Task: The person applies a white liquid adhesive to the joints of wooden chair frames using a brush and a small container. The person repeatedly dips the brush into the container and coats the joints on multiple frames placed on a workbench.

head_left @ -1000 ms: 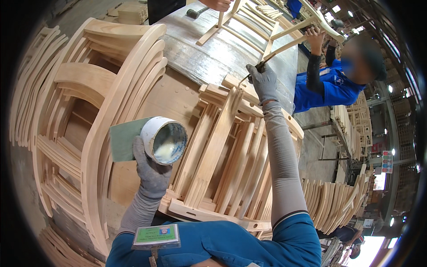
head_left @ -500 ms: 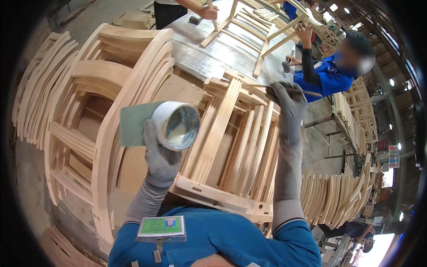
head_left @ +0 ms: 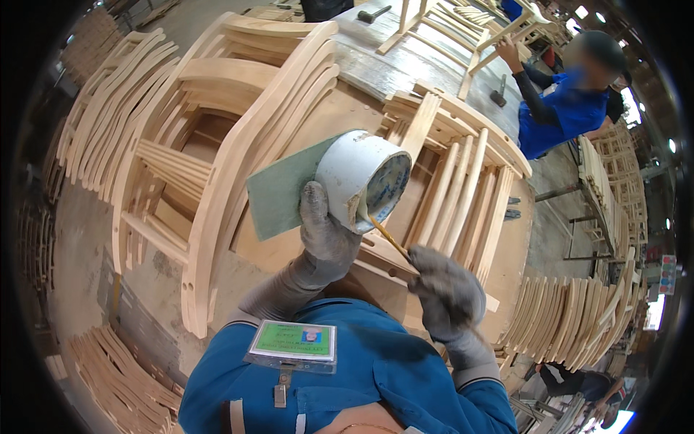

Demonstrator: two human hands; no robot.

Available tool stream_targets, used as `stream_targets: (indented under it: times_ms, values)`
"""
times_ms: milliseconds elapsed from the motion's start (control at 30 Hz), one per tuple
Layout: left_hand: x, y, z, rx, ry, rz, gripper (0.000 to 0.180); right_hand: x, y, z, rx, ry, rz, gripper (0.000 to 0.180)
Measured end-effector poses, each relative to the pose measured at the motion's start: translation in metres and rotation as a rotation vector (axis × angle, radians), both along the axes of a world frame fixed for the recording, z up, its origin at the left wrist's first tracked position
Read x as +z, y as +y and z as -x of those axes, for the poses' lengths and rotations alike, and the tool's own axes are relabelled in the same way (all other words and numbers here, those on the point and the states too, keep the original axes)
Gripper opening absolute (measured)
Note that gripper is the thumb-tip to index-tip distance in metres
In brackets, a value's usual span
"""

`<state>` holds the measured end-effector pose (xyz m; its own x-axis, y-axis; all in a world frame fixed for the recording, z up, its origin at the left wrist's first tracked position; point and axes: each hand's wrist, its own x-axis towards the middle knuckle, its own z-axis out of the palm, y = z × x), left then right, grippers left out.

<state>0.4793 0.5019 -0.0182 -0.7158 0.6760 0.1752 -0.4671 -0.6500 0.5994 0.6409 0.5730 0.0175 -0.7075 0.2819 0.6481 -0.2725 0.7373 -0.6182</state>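
My left hand (head_left: 329, 231), in a grey glove, is closed around a white round tub (head_left: 340, 170) with crusted residue at its rim. The tub is tilted; a flat grey-green piece (head_left: 285, 192) sticks out beside it at the same hand. My right hand (head_left: 448, 289), also gloved, grips a thin stick (head_left: 390, 237), its yellowish tip at the tub's mouth. Whether the stick ends in bristles is hidden. Beneath both hands lie pale wooden chair frames (head_left: 499, 145) with loose round rods (head_left: 452, 192) across them.
Chair-back frames (head_left: 249, 145) are stacked at the left, with more curved parts (head_left: 578, 318) at the lower right. Beyond is a metal-topped table (head_left: 361, 61) with a mallet (head_left: 374, 14) and another mallet (head_left: 499, 90). A co-worker in blue (head_left: 560, 108) handles a chair frame there.
My right hand has come back from over the far end of the frames to the tub, bringing the stick's tip to its mouth. The tub has tilted. The co-worker's mallet now lies on the table.
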Motion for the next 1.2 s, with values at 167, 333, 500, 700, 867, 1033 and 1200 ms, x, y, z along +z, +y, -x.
stream_targets:
  times_ms: [167,333,500,700,867,1033,1200]
  values:
    - [0.004,-0.016,0.001,-0.063,-0.054,0.045,0.065,0.002,-0.017,-0.027,0.080,0.051,0.347,0.028]
    - [0.006,-0.022,-0.007,-0.230,-0.084,-0.145,0.069,-0.007,-0.032,-0.009,0.050,0.183,0.629,0.027]
    - [-0.003,-0.027,0.000,-0.144,0.024,0.089,0.068,-0.005,-0.053,-0.016,-0.030,0.099,0.590,0.019]
    - [-0.032,-0.035,0.013,-0.137,-0.286,0.044,0.062,-0.027,-0.055,-0.003,-0.306,0.309,0.799,0.013]
    - [-0.084,-0.055,0.036,0.082,-0.121,0.245,0.055,-0.062,-0.036,-0.006,-0.533,0.142,0.854,0.007]
    - [-0.069,-0.066,0.058,-0.173,-0.441,0.118,0.050,-0.092,-0.034,0.004,-0.598,0.069,0.889,0.008]
    - [-0.058,-0.063,0.065,-0.111,-0.467,0.168,0.049,-0.109,-0.029,0.010,-0.653,-0.005,0.875,0.009]
